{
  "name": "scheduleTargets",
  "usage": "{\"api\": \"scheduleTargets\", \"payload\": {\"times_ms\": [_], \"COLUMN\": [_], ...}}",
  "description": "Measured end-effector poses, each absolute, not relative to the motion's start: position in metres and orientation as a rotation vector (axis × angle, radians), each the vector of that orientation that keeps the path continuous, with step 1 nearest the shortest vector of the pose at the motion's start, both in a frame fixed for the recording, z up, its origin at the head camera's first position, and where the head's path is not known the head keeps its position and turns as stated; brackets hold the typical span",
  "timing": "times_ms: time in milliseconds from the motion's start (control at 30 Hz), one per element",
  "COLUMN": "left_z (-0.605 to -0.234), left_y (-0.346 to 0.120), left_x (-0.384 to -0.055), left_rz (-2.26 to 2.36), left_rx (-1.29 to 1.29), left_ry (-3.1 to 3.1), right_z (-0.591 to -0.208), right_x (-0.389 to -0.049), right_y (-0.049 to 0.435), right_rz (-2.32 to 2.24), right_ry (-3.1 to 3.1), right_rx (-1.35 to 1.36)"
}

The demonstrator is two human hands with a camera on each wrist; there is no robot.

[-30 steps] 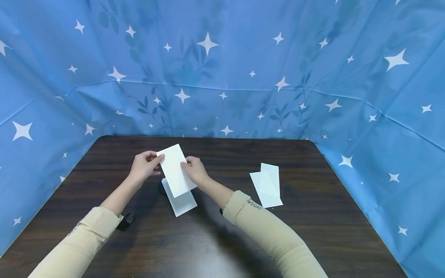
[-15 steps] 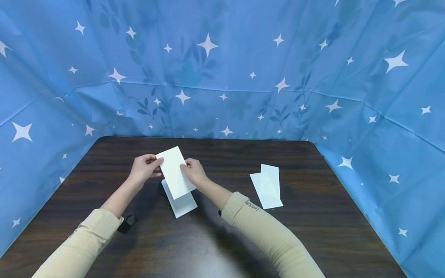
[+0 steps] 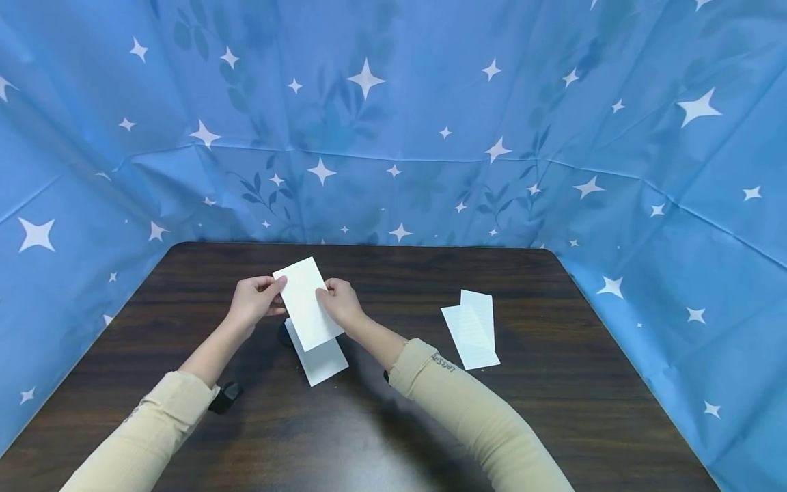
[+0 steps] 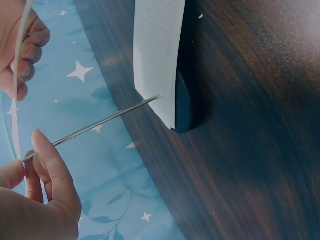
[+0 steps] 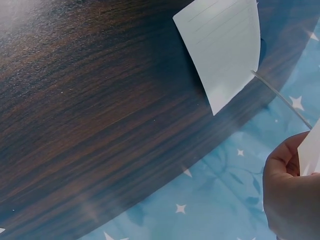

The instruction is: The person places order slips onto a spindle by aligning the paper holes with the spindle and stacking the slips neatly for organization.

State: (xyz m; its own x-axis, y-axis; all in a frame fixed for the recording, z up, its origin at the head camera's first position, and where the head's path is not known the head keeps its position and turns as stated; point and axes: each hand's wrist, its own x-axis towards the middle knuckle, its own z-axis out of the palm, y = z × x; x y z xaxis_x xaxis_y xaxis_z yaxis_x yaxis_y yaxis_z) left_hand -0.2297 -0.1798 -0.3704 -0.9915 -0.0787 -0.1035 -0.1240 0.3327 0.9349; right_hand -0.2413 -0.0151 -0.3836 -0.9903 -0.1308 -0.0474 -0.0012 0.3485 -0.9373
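left hand (image 3: 253, 301): pinching white sheet (image 3: 304, 311) near upper-left corner, by metal rod's (image 4: 105, 121) upper end, contact unclear | right hand (image 3: 343, 303): clamped on its right edge | white sheet: raised over lower sheet (image 3: 321, 363), dark base (image 4: 184, 107) | loose sheets (image 3: 470, 335): overlapping on table (image 3: 565, 383), right

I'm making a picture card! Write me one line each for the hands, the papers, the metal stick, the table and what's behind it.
Left hand: pinches the held sheet near its upper left
Right hand: grips the held sheet's right edge
Held sheet: white, above the lower sheet
Lower sheet: faintly lined, on the metal stick
Metal stick: thin; can't tell if it pokes through the held sheet
Loose sheets: two, overlapping, right of the hands
Table: dark, wood-patterned
Backdrop: blue, white stars
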Motion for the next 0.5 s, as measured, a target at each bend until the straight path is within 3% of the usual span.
{"api": "scheduleTargets", "payload": {"times_ms": [500], "left_z": [-0.3804], "left_y": [-0.1765], "left_x": [-0.2298], "left_rz": [1.674], "left_rx": [0.0], "left_ry": [2.866], "right_z": [-0.3853], "right_x": [-0.2416], "right_y": [-0.0167], "right_rz": [-1.711], "right_ry": [2.555], "right_rx": [-0.177]}}
